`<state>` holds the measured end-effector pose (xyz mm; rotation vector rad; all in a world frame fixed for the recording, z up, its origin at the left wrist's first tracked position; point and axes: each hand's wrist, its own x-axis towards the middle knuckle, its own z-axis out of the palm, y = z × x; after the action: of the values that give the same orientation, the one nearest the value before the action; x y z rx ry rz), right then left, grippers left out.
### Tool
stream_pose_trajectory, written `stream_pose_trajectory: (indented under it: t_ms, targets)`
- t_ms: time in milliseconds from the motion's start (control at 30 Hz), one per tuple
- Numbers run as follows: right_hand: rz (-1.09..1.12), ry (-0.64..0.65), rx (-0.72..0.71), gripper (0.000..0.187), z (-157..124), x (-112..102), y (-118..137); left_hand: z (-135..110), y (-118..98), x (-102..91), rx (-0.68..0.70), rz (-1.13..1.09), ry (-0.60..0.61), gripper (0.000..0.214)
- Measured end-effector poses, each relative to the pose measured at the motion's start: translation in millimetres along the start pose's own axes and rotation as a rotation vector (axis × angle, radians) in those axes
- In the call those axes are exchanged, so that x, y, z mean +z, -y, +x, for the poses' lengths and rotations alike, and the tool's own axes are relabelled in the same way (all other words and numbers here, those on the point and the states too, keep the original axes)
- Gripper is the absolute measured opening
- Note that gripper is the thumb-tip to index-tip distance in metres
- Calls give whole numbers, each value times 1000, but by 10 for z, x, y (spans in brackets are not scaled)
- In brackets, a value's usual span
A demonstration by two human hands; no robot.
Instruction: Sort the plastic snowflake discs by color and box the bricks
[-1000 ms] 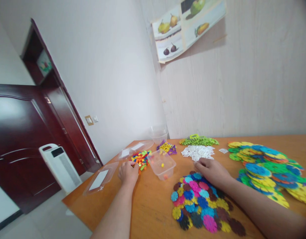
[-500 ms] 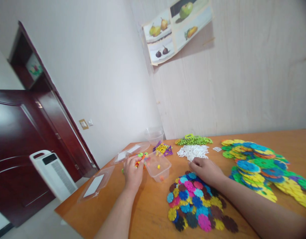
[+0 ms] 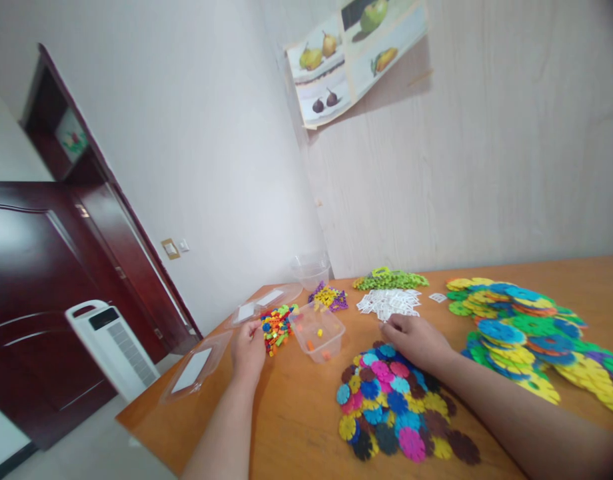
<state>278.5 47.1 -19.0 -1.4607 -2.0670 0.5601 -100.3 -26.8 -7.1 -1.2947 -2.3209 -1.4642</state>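
Observation:
My left hand [image 3: 248,353] is at the left edge of a pile of small coloured plastic blocks [image 3: 278,328], its fingers curled in and partly hidden. Whatever lies between those fingertips cannot be made out. Just right of that pile stands a clear plastic box [image 3: 331,341], with a yellow block [image 3: 320,333] and orange blocks [image 3: 326,355] inside. My right hand [image 3: 417,341] rests at the far edge of a heap of notched coloured discs [image 3: 386,407]. Its fingers are bent downward, and their tips are out of sight.
White plastic pieces [image 3: 389,304] lie beyond my right hand, with green pieces [image 3: 391,279] behind them. Purple and yellow pieces [image 3: 328,297] sit near a clear tub [image 3: 310,270]. Large discs [image 3: 529,333] spread on the right. Clear lids [image 3: 194,370] lie along the table's left edge.
My left hand has moved left and back from over the block pile, uncovering more of it. Another orange block shows inside the clear box. The right hand stays in place.

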Motion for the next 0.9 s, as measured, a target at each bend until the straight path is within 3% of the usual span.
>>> stream_pose_trajectory:
  t_ms: [200,367,633,900]
  targets:
    - [1,8,4,38,0,0,-10,-64,60,-11,-20,131,120,11]
    - [10,8,1,38,2,-3,-12,-93,-7,-85,-45,314,199,11]
    - [8,15,7,39,3,-5,-8,-156,-178,-120,158,553,236,13]
    - [-7,18,-1,39,1,-8,-14,-240,-296,-81,212,673,232,13]
